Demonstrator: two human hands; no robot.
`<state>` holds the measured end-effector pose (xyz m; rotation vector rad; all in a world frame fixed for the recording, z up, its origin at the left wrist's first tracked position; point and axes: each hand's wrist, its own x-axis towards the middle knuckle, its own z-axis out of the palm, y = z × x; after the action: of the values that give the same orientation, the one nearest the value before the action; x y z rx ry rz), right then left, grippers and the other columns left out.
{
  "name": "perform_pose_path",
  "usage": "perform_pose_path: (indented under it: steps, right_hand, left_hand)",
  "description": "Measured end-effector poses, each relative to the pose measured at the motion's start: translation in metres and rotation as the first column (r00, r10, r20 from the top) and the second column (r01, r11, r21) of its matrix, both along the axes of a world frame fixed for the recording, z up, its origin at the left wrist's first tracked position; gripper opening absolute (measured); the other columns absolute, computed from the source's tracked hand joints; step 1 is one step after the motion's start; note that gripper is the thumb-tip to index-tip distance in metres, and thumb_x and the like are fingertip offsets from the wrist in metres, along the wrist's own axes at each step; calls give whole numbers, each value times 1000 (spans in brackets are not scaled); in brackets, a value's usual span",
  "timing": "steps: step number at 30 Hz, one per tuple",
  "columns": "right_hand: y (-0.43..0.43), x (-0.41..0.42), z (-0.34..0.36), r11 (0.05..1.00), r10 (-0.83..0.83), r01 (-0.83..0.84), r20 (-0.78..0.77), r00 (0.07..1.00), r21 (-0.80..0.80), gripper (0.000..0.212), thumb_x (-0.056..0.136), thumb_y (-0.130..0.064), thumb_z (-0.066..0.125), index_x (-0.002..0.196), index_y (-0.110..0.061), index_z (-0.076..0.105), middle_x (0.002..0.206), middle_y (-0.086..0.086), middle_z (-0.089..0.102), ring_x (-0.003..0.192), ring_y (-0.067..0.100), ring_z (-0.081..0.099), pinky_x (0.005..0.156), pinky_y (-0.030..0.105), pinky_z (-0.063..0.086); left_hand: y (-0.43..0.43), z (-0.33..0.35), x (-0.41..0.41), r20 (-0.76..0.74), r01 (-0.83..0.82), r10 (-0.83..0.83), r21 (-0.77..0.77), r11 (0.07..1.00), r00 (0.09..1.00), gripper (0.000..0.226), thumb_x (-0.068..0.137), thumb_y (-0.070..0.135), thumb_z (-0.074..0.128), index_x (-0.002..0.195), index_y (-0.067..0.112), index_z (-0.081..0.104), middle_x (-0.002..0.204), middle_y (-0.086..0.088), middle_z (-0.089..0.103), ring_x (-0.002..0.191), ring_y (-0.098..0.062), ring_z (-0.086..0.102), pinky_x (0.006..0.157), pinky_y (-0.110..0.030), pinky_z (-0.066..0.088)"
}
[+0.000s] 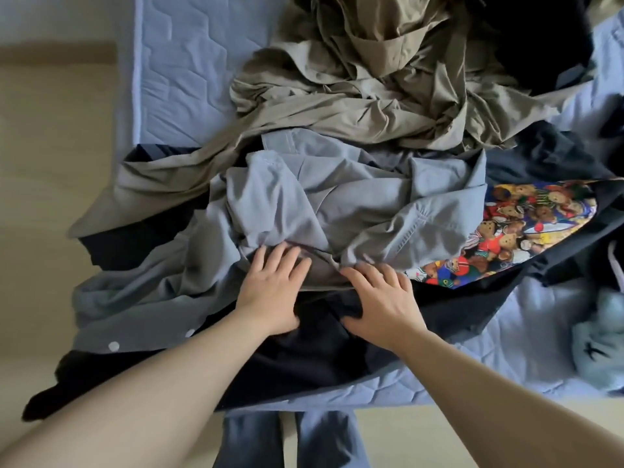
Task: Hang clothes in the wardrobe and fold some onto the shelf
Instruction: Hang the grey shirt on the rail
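A heap of clothes lies on a light blue quilted mattress (189, 62). On top in the middle is a crumpled grey-blue button shirt (304, 204), with an olive garment (354, 89) behind it and a dark navy garment (304, 352) under it. My left hand (270, 288) lies on the shirt's lower edge with its fingers spread. My right hand (381, 302) rests beside it, its fingertips tucked into a fold of the shirt and its thumb on the navy cloth. A teddy-bear print fabric (506, 231) shows to the right.
A pale mint garment (604, 342) lies at the right edge of the bed. More dark clothes (540, 38) sit at the back right. Beige floor (44, 197) runs along the left. My legs in blue jeans (290, 440) stand at the bed's near edge.
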<state>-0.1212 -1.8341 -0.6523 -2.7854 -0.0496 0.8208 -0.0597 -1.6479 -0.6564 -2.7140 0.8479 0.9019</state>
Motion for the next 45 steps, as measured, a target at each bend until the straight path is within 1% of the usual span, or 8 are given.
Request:
perform_pose_path:
  steps: [3,5,11,16,20,24,36,45]
  right_hand:
    - [-2,2,-14,986,14,-2,66,998,-165,85,69,-47,69,142,-34,27,147,-3,28,130,28,28,103,41,23]
    - [3,14,-20,968,-117,140,119,986,-208,72,75,-41,68,138,-34,35,144,0,32,127,29,30,101,42,24]
    - [30,48,-3,951,-305,307,38,952,-39,24,91,-30,45,109,-18,54,121,1,56,114,28,43,95,38,27]
    - [44,52,56,959,-267,280,-204,942,38,16,89,-27,38,88,-15,49,107,12,62,92,29,51,79,36,30]
    - [53,45,122,979,-184,201,-347,920,15,30,84,-43,41,97,-20,54,97,6,59,80,25,47,69,32,35]
    - [61,45,183,995,-93,97,-302,949,0,38,74,-60,53,87,-24,51,78,-5,53,75,20,51,60,29,39]
    - [77,102,380,966,-209,234,204,956,-106,32,89,-15,39,118,-15,51,122,9,57,110,30,56,80,35,44]
    - [81,133,547,954,-253,300,567,784,11,24,91,-8,39,111,-10,52,112,12,60,92,30,57,67,33,40]
  left_hand:
    - [19,-3,11,158,63,-45,-113,992,986,80,70,41,73,139,17,38,146,-9,36,138,-22,28,111,-43,21]
    - [29,-7,17,269,20,94,-395,919,958,36,68,21,78,100,8,68,108,-9,66,108,-26,61,87,-40,45]
    - [41,8,36,-192,-608,580,-329,722,792,21,99,28,37,100,12,49,84,-10,63,73,-30,57,59,-37,42]
    - [54,61,30,-370,-674,574,-258,692,730,34,85,57,50,102,28,43,77,14,53,63,-7,52,49,-25,33]
    - [71,120,19,-232,-375,341,-124,919,911,73,63,66,65,123,33,39,108,11,59,91,-18,59,55,-28,38]
    - [75,175,20,-46,-284,280,-156,946,959,31,80,43,57,97,21,44,98,-1,60,77,-24,56,52,-30,35]
    - [85,361,88,276,-372,511,-428,824,814,20,83,-4,40,97,8,50,112,-15,47,96,-36,54,84,-44,48]
    - [88,555,116,646,-200,441,-414,888,624,20,82,-2,35,92,10,47,101,-9,50,79,-29,48,61,-28,30]
